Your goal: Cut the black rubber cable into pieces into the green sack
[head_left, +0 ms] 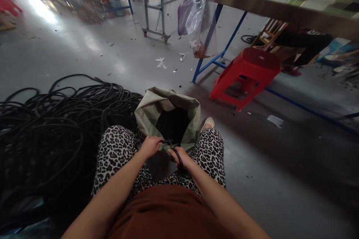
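Between my knees stands a pale green woven sack (pixel 146 114), its mouth open and dark material inside that I cannot make out. Over its near rim, my left hand (pixel 151 146) is closed on the end of a black cord (pixel 165 141). Closed round the black handles of a pair of scissors (pixel 178 158) is my right hand (pixel 181 157). The scissor blades point up and left, close to the cord's end; whether they touch it I cannot tell. A large tangled heap of black cord (pixel 70 119) lies on the floor at my left.
To the right, a red plastic stool (pixel 246 78) stands tilted in view beside a blue-legged worktable (pixel 258 5). A clear plastic bag (pixel 203 18) hangs from the table's corner. Behind are a wheeled metal rack (pixel 153 7) and scraps (pixel 160 62) on the grey floor. A person's legs (pixel 304 46) show under the table.
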A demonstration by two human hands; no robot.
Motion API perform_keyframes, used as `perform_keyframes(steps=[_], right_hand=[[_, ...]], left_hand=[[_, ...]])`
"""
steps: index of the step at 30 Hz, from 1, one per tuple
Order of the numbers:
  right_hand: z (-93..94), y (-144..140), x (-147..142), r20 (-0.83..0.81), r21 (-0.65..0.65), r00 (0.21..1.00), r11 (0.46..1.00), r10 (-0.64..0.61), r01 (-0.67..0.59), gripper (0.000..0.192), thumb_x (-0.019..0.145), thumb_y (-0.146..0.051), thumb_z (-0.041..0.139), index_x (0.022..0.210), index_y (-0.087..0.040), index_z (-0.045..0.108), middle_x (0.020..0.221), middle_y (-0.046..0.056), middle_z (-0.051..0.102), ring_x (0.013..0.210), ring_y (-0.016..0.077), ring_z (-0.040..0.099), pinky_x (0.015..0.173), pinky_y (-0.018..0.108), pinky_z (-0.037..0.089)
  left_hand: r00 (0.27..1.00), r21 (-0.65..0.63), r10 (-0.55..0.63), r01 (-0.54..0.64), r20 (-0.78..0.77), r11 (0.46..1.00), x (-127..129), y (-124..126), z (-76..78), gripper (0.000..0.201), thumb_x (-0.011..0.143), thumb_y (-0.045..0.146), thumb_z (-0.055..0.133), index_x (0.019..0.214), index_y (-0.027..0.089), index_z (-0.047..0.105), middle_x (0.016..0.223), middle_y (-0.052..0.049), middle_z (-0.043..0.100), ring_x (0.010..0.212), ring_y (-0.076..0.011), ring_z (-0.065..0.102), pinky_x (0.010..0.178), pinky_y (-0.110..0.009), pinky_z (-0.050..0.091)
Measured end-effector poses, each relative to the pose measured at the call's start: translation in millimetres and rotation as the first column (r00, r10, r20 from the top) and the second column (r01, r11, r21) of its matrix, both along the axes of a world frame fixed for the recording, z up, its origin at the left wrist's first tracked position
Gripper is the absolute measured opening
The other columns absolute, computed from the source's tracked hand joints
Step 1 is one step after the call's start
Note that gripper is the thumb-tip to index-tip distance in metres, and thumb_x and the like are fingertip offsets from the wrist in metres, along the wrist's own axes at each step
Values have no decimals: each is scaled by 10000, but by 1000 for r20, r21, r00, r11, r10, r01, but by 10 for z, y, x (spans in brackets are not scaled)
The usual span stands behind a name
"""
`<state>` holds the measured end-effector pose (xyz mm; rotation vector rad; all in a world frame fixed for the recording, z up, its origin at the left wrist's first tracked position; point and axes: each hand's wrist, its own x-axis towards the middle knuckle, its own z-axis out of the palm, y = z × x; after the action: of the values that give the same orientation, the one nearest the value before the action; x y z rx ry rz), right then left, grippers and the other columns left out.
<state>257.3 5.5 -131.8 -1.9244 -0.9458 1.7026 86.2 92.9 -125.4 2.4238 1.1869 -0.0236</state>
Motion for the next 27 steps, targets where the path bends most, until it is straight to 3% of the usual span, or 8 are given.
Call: perform_keyframes(steps=[5,10,19,27], right_hand=[[25,5,21,19,6,1000,1000,-17,17,233,856,-346,523,745,-140,523,398,-76,403,264,73,399,290,166,325],[51,28,31,-12,-32,996,996,-86,85,266,880,-402,477,871,-141,529,391,-78,425,271,89,427,302,164,341],[69,-11,12,-117,-51,992,998,41,-48,386,872,-507,461,962,-137,519,466,-49,506,312,102,490,335,175,374],[12,-13,-18,-161,-34,986,998,47,-53,408,864,-533,462,966,-142,520,496,-39,519,331,108,503,344,187,392]], left_hand=[[999,8,32,-32,4,999,-13,17,-3,249,861,269,476,1051,228,631,946,-57,680,915,-194,605,800,-302,396],[998,-12,56,-56,36,998,-18,24,10,257,862,278,469,1059,227,627,964,-54,681,928,-184,602,822,-295,403],[991,-37,107,-104,83,994,-8,36,34,276,858,272,467,1090,227,608,1036,-48,671,972,-180,592,861,-304,408],[990,-33,92,-89,105,995,-5,21,8,271,864,269,475,1094,226,612,1038,-49,670,969,-173,592,867,-301,413]])
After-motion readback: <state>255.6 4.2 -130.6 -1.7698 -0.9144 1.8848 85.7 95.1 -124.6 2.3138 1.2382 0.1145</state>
